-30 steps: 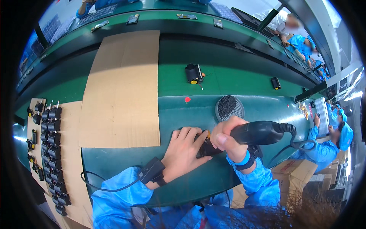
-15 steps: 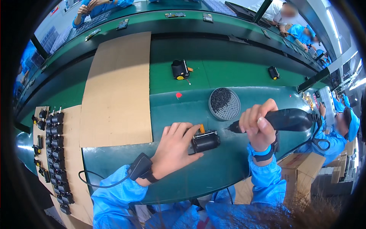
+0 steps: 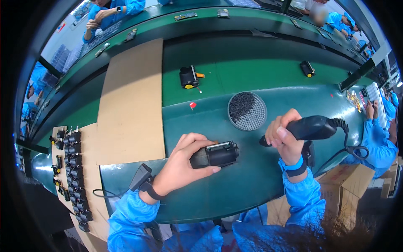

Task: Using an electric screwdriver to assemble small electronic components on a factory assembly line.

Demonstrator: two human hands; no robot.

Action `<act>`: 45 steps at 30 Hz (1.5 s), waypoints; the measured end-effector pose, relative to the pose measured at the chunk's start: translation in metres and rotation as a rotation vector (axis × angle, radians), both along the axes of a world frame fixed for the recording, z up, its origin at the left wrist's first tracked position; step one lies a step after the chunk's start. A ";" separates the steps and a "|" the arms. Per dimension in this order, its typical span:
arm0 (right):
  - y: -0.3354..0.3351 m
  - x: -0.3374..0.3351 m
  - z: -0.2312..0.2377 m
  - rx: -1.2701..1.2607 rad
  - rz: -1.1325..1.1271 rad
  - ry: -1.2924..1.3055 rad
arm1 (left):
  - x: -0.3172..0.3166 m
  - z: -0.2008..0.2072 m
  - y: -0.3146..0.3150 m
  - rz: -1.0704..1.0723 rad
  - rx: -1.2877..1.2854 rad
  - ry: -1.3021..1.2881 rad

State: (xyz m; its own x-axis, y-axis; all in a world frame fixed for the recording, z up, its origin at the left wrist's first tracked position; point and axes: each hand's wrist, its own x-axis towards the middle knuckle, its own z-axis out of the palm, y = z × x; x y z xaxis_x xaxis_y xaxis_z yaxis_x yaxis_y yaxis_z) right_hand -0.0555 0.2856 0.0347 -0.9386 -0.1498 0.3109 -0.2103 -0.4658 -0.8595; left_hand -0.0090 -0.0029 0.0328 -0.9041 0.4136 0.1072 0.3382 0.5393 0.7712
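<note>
My left hand (image 3: 184, 157) grips a small black device housing (image 3: 220, 154) from its left end, thumb along the near side and fingers along the far side. A metal strip runs along the housing's upper edge. My right hand (image 3: 286, 136) is closed around a black electric screwdriver (image 3: 312, 127), whose coiled cord trails off to the right; its tip points left, apart from the housing. Just beyond the hands stands a round grey dish (image 3: 247, 111) with a dimpled bottom, partly filled with tiny black screws. Both wrists wear dark bands.
Cardboard sheets (image 3: 132, 105) lie at the left, one carrying rows of black housings (image 3: 75, 172). Two more housings, one at the middle (image 3: 189, 77) and one at the right (image 3: 307, 69), sit on the green belt. A cardboard box (image 3: 342, 189) stands at lower right. Co-workers sit around.
My left hand has shifted its hold on the housing, which now shows its metal strip more fully. The screwdriver's tip has tilted slightly lower. The whole view has shifted a little.
</note>
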 end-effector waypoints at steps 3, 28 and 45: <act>0.006 0.003 -0.004 0.011 -0.015 0.031 | 0.018 0.037 -0.022 0.112 0.034 -0.145; 0.018 -0.002 -0.016 0.111 -0.028 0.112 | 0.370 0.070 -0.253 1.604 -0.314 -0.048; 0.026 0.010 -0.012 0.105 -0.093 0.036 | 0.316 0.024 -0.276 1.464 -0.731 0.104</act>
State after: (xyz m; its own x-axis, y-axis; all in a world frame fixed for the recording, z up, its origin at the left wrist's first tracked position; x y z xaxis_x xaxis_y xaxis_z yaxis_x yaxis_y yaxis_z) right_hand -0.0452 0.3119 0.0225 -0.9383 -0.0958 0.3322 -0.2805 -0.3508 -0.8935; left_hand 0.3065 -0.2793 0.0567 -0.5493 -0.7507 0.3671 -0.7278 0.6456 0.2314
